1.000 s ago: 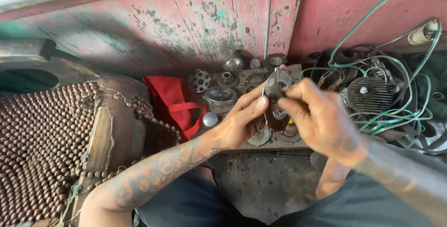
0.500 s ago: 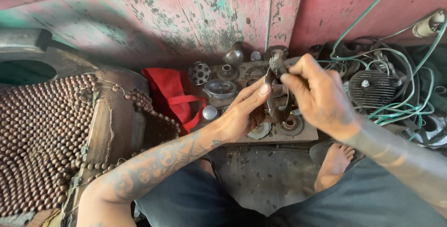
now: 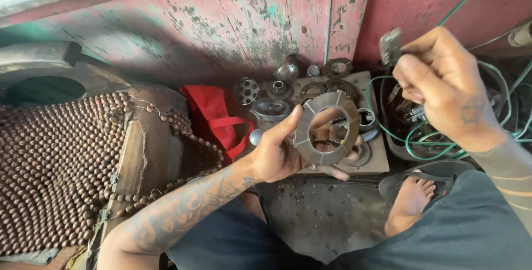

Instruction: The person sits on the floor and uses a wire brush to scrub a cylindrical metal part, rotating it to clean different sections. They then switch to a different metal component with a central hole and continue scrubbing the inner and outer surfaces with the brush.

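1. Nearest the viewer, a seated person's dark-trousered legs frame a bare foot (image 3: 411, 199) resting on a sandal on the stained floor.
2. The tattooed left hand (image 3: 277, 151) is closed around a grey metal ring (image 3: 326, 129) with notched pads, thumb on its left edge and fingers curled under the far side, holding it face-up above a board (image 3: 378, 159).
3. The right hand (image 3: 446, 84), raised higher and well apart from the ring, pinches a small dark metal piece (image 3: 390, 45) between thumb and fingertips.
4. To the left lies a beaded seat cover (image 3: 55, 170).
5. Beyond the ring, small machine parts crowd the board, beside a red bag (image 3: 210, 115) and tangled green wire (image 3: 421, 137).
6. Farthest back stands a peeling red wall (image 3: 249, 21).
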